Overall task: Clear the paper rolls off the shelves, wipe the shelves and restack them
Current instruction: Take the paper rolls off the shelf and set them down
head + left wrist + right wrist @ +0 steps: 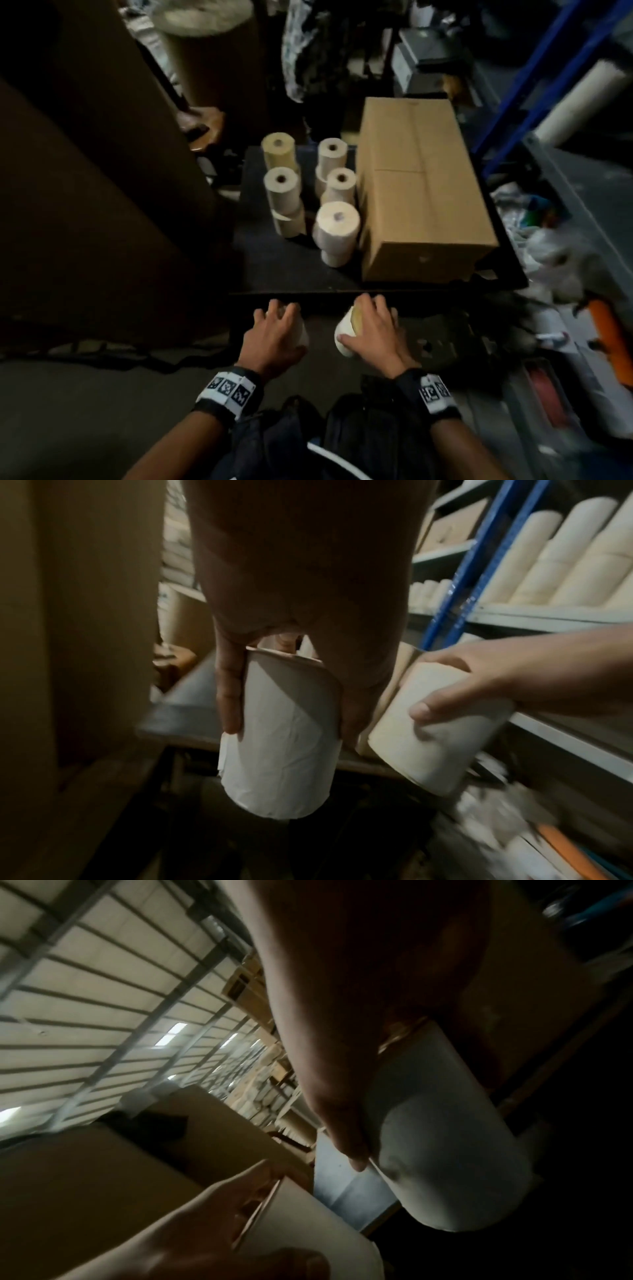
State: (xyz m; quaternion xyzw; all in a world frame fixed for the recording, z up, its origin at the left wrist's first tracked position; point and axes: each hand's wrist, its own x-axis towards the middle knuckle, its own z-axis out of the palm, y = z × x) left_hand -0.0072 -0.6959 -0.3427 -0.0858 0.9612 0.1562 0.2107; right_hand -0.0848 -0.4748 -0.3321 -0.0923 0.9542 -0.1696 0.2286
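Hands grip one roll each, left hand a white roll, right hand a cream roll, near a shut cardboard box.

The white paper roll has a matt, faintly creased wrap with a loose torn edge; the cream paper roll looks smoother. The long brown cardboard box is dull and plain, on a dark platform of rough, grainy finish. Blue painted-metal shelf uprights carry a slight sheen
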